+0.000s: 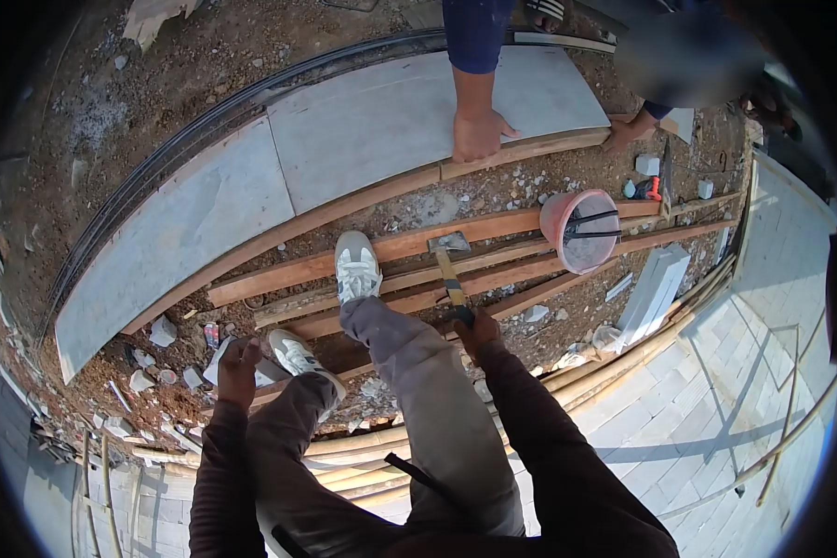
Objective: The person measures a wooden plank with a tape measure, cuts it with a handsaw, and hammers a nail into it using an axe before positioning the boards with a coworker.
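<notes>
My right hand point(475, 335) is wrapped round the handle of a hammer point(450, 270), whose metal head lies over the wooden beams in front of my shoes. On the left, my left hand point(239, 374) is raised above the rubble with its fingers curled together; whatever it may hold is hidden. Ahead of both hands runs a row of pale slabs point(363, 121) along a wooden beam point(363, 200). A co-worker's fist point(479, 137) presses on the slab's near edge, and their other hand point(629, 132) touches its right end.
A pinkish bucket point(556, 223) with dark handles inside stands among long wooden beams point(493, 229). Stone chunks point(163, 331) litter the soil. Bamboo poles point(577, 398) run behind my legs, beside pale paving point(660, 391). An orange-red tool point(653, 189) lies right of the bucket.
</notes>
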A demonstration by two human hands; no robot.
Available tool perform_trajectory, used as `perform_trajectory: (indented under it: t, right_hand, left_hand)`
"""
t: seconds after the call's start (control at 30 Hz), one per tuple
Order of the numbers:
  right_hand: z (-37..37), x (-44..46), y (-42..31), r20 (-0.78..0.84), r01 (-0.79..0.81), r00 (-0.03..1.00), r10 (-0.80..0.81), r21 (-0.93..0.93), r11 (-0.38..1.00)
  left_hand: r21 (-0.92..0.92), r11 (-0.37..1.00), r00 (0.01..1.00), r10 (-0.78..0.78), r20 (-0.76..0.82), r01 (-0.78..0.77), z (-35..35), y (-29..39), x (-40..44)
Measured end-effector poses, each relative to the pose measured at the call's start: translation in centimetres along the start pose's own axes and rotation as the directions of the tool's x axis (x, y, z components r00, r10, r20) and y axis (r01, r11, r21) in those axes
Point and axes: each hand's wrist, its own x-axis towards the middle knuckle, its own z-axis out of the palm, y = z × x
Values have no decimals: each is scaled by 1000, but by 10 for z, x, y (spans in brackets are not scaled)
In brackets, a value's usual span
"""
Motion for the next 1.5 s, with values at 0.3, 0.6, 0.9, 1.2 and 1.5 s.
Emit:
perform_trajectory:
  t: [0.3, 0.6, 0.9, 1.2, 1.5]
  right_hand:
    - [81, 59, 50, -49, -22, 999, 21, -18, 1000]
    - [128, 65, 45, -34, -87, 995, 95, 176, 980]
    - [105, 112, 0, -71, -192, 980, 187, -76, 978]
    - [90, 133, -75, -473, 397, 880, -54, 666, 631]
    - [64, 132, -183, -135, 80, 923, -359, 983, -164]
  left_hand:
    - [263, 940, 974, 226, -3, -218, -2, -23, 110]
    - [855, 357, 803, 585, 109, -376, -4, 10, 209]
    - [914, 237, 904, 360, 231, -328, 5, 2, 305]
    - [919, 39, 807, 494, 324, -393, -2, 7, 231]
    - [872, 150, 618, 760, 199, -466, -6, 5, 109]
